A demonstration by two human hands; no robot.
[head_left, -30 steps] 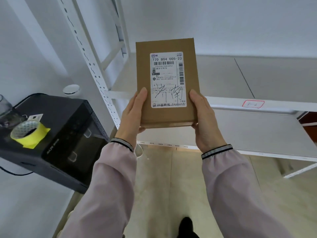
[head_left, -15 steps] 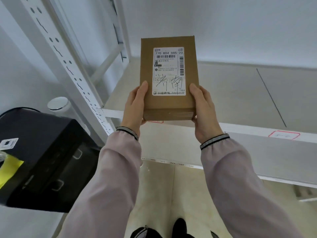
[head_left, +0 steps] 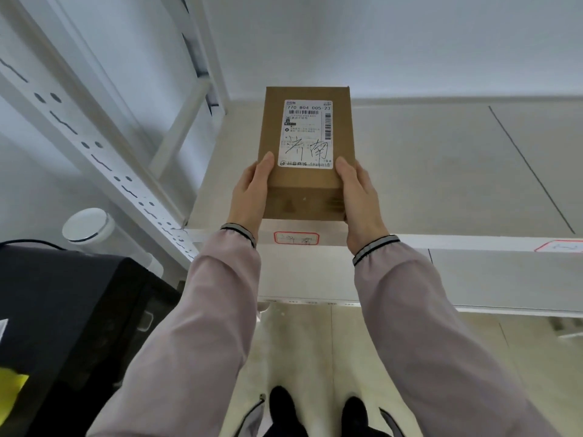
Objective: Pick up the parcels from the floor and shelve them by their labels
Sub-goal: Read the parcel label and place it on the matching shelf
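A brown cardboard parcel with a white shipping label and handwritten characters is held over the front of the white shelf board. My left hand grips its left side and my right hand grips its right side. Its near end sits just above the shelf's front edge, directly over a red-bordered shelf tag with similar handwriting. I cannot tell whether the parcel's underside touches the board.
A second red-bordered tag sits further right on the shelf edge. The perforated white upright rises at the left. A black machine and a white cylinder stand at lower left. A lower shelf and tiled floor lie below.
The parcel has moved forward over the shelf and the view has closed in on the shelf. The red-bordered tag under the parcel has come into sight.
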